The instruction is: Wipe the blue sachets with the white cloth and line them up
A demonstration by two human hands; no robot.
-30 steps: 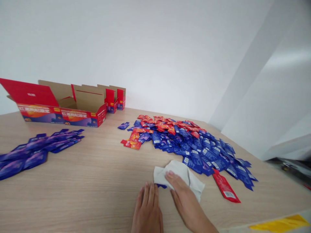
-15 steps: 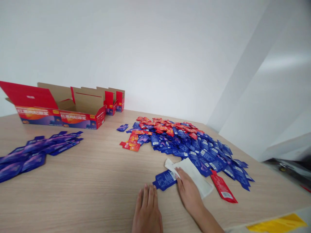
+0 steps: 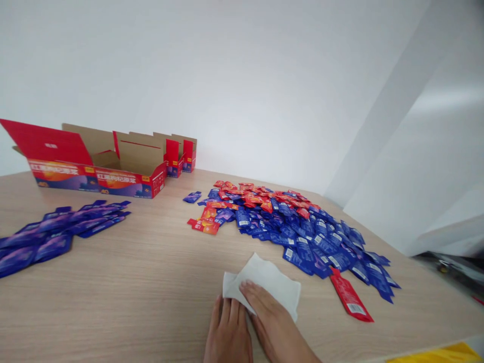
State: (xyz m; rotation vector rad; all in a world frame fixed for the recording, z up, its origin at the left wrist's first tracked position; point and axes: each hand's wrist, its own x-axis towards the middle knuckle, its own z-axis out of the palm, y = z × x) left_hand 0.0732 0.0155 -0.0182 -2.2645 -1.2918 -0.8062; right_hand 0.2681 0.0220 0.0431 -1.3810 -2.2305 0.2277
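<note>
A white cloth lies nearside of the sachet pile, directly beneath the right hand, its fingers flat and together. The left hand, fingers side by side, meets the edge away from the pile.

white wipe: matt, soft-looking and creased, cloth or paper not distinguishable. heaped pouches: smooth plastic-like film, printed, with a low sheen. single red pouch: similar film, faintly glossy. front carton: card, smooth and printed outside, plain matt brown inside. tabletop: pale wood-grain finish, matt to satin. wall: smooth, matt white.
</note>
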